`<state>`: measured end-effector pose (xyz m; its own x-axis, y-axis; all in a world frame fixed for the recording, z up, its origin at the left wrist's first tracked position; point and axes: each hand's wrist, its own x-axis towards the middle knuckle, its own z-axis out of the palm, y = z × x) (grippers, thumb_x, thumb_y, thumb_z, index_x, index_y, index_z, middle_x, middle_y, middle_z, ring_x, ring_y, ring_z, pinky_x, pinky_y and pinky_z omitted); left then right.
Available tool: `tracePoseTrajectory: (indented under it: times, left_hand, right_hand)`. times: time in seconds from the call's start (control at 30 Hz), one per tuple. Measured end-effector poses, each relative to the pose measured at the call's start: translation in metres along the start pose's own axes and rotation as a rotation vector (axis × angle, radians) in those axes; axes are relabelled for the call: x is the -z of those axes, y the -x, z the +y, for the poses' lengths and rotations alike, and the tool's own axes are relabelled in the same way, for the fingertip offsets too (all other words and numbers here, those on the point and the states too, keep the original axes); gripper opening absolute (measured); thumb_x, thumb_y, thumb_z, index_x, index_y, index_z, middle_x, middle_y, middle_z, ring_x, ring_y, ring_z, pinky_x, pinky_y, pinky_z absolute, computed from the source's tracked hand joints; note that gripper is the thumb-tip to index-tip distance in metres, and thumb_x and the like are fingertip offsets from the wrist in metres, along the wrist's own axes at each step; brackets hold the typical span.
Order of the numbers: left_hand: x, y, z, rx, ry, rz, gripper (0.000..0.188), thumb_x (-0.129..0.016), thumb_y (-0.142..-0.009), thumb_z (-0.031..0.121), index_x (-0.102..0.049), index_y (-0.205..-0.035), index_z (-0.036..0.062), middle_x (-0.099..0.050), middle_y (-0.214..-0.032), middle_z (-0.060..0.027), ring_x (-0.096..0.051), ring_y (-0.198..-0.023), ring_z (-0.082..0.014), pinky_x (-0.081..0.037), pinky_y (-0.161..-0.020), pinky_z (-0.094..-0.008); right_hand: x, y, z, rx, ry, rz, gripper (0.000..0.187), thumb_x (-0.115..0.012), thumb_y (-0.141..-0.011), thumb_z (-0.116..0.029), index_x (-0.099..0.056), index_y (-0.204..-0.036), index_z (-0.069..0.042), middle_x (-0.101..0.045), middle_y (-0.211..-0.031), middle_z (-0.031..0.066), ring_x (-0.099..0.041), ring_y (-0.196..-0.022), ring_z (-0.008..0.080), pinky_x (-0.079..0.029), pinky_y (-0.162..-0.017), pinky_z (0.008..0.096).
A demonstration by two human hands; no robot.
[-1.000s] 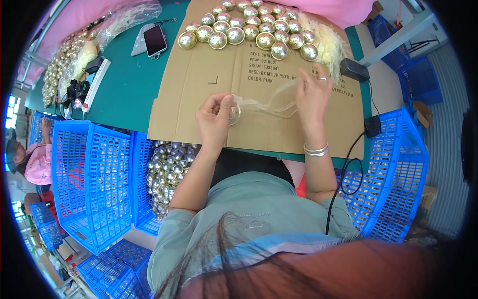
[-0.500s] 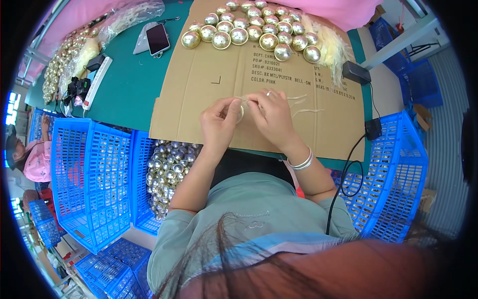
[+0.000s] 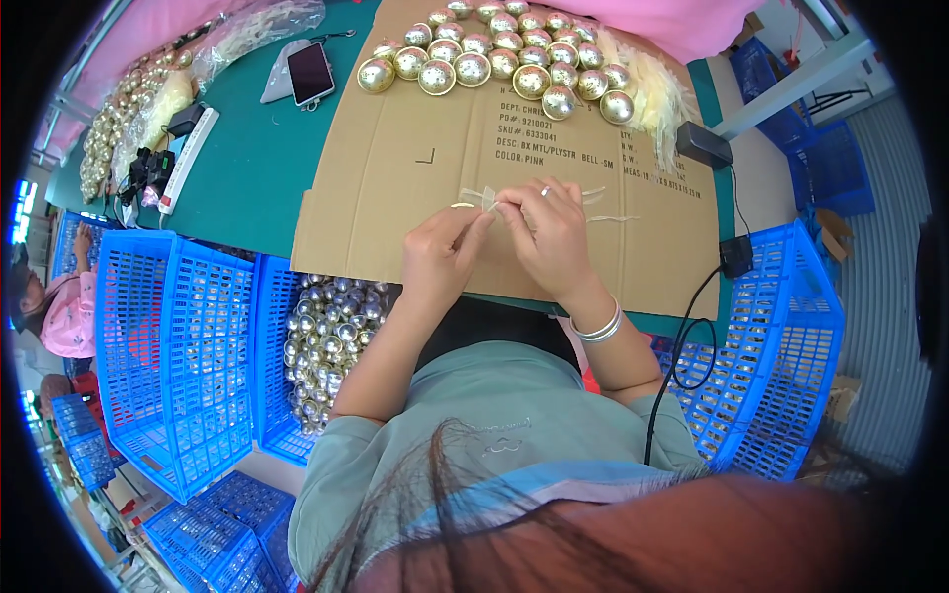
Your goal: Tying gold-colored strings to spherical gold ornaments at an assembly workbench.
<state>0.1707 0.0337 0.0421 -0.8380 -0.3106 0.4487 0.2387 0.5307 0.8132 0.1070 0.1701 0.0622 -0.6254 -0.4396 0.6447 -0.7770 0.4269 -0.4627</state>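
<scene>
Both of our bare hands meet over a sheet of cardboard, fingertips nearly together. Our left hand [image 3: 442, 247] is closed in a pinch, thumb against fingers, on a sheer, pale ribbon [image 3: 476, 196]. Our right hand [image 3: 547, 237], wearing a ring and silver bangles [image 3: 600, 323] at the wrist, pinches the same ribbon just beside it. A small loop spreads above the fingertips, and loose tails trail out past the right hand. A sliver of gold rim, apparently a metallic bell [image 3: 462, 206], shows by the left fingers; the rest is hidden, so we cannot tell exactly how it is held.

The brown cardboard [image 3: 371, 217], printed with dark lettering, lies beneath our hands on a green table [image 3: 262, 168]. At its far side we see a cluster of shiny gold bells [image 3: 504, 64], and just to their right a bundle of cream ribbons [image 3: 652, 104]. Near the right edge sits a dark box-shaped device [image 3: 704, 145].

Farther left on the table are a smartphone [image 3: 310, 74], a white power strip [image 3: 188, 163] and a heap of more bells [image 3: 104, 143].

Below the table edge, to our left, a blue plastic crate [image 3: 272, 346] holds many silvery-gold bells [image 3: 323, 346]; another blue crate [image 3: 791, 336] stands to our right. At the far left is a person in pink [image 3: 69, 316].
</scene>
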Motion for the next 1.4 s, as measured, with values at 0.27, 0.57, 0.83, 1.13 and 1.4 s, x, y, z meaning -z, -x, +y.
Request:
tracePoseTrajectory:
  times: [0.27,0.57,0.83,1.13,1.4]
  left_hand:
    - [0.002,0.002,-0.008,-0.171,-0.063,0.01,0.01,-0.071,-0.079,0.009,-0.068,-0.085,0.0017,-0.064,-0.071,-0.0103,-0.058,-0.053,-0.0205,-0.046,-0.049,-0.0306]
    - [0.005,0.007,-0.01,-0.041,0.022,-0.079,0.008,-0.07,-0.079,0.009,-0.068,-0.083,0.0018,-0.063,-0.066,-0.0097,-0.057,-0.052,-0.0196,-0.046,-0.05,-0.0299]
    - [0.005,0.005,-0.008,-0.076,0.021,-0.072,0.009,-0.071,-0.079,0.009,-0.067,-0.081,0.0011,-0.062,-0.066,-0.0092,-0.055,-0.051,-0.0186,-0.045,-0.049,-0.0289]
    - [0.011,0.003,-0.014,-0.137,-0.1,-0.093,0.011,-0.074,-0.076,0.01,-0.066,-0.078,0.0023,-0.061,-0.068,-0.0071,-0.057,-0.066,-0.0178,-0.046,-0.059,-0.0252]
    - [0.011,0.009,-0.032,0.211,0.56,-0.103,0.006,-0.066,-0.083,0.005,-0.065,-0.088,0.0017,-0.053,-0.088,-0.0031,-0.054,-0.077,-0.0092,-0.045,-0.066,-0.0223]
  right_hand:
    - [0.005,0.006,0.002,-0.172,-0.202,-0.055,0.01,-0.068,-0.079,-0.008,-0.066,-0.088,-0.005,-0.06,-0.073,0.0025,-0.052,-0.069,0.0155,-0.038,-0.069,0.0297]
    - [0.017,0.001,0.003,-0.276,-0.378,-0.243,0.017,-0.064,-0.076,-0.003,-0.066,-0.093,-0.003,-0.058,-0.078,0.0021,-0.045,-0.071,0.0133,-0.039,-0.066,0.0267]
    - [0.013,0.001,0.007,-0.232,-0.272,-0.224,0.005,-0.064,-0.077,-0.005,-0.062,-0.081,-0.004,-0.057,-0.076,0.0033,-0.046,-0.069,0.0154,-0.039,-0.066,0.0287]
    - [0.012,0.009,0.012,-0.408,-0.459,-0.373,0.005,-0.057,-0.085,-0.008,-0.057,-0.089,-0.005,-0.057,-0.075,0.0033,-0.05,-0.065,0.0133,-0.039,-0.062,0.0268]
    - [0.027,0.008,0.015,-0.908,-1.561,-0.223,0.01,-0.054,-0.088,-0.01,-0.057,-0.095,-0.004,-0.065,-0.091,0.012,-0.057,-0.076,0.0136,-0.046,-0.069,0.0227]
